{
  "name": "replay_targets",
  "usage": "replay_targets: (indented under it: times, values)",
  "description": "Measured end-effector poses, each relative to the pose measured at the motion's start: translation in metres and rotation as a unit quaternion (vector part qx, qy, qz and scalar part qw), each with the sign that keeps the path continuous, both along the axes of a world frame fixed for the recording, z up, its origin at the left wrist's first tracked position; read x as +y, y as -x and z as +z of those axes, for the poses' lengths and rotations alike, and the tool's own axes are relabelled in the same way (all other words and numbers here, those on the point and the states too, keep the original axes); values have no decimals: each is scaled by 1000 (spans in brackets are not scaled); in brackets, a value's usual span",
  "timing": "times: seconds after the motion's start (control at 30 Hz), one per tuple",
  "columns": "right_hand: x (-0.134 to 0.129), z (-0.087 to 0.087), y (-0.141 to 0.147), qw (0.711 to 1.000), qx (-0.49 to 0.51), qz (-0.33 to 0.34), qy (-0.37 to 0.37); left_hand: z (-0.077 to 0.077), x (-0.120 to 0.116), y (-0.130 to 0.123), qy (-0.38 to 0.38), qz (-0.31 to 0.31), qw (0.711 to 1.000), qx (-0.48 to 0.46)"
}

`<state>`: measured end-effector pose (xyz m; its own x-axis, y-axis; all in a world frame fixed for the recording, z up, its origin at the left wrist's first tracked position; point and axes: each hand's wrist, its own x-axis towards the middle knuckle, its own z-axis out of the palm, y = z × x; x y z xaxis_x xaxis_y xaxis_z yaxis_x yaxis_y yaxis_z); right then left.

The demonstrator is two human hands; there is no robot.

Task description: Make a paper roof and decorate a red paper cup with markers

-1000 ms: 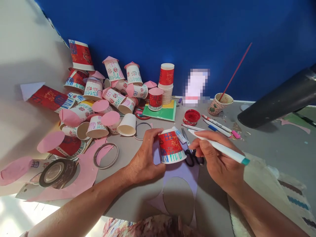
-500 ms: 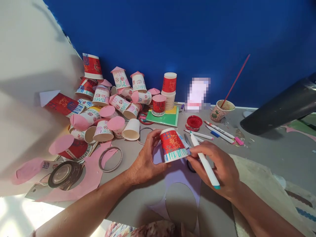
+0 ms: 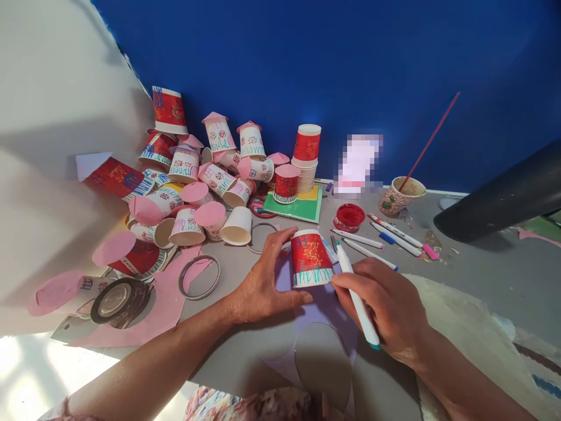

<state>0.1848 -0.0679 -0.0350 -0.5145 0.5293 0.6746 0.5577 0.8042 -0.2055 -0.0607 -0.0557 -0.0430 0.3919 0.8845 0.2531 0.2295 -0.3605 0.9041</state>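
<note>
An upside-down red paper cup (image 3: 312,257) with a blue window and teal grass strokes drawn on it is between my two hands. My left hand (image 3: 263,280) curls round its left side, index finger at the top edge, thumb stretched out below the rim. A white marker (image 3: 358,304) with teal ends is held in my right hand (image 3: 385,301), its tip pointing up and away. Fingers of the right hand also touch the cup's lower right rim. Purple paper (image 3: 311,316) and a round disc (image 3: 323,362) lie below the cup.
A heap of decorated paper cups (image 3: 186,225) with pink paper tops fills the left. Behind stand a cup stack (image 3: 307,146) and a green card (image 3: 298,209). A red tin (image 3: 349,217), several markers (image 3: 397,238), tape rolls (image 3: 199,278) and a black cylinder (image 3: 495,199) lie around.
The cup has turned more upright and square to my view. My left thumb has moved off the cup's lower rim. The view has shifted slightly left.
</note>
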Motion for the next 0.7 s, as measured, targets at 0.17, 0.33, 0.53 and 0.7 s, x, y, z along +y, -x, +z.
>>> replay_targets:
  times: [0.17,0.33,0.53,0.7]
  values:
    - [-3,6,6,997,45,39,52,1,0,-2,13,11,1000,-4]
    - [-5,19,3,992,107,-1,65,-3,1,-3,-7,19,1000,-9]
    - [-9,16,3,975,178,1,130,-5,0,-6,-76,17,997,31]
    - [-8,10,8,970,190,-8,149,-3,-2,-9,-122,18,990,67]
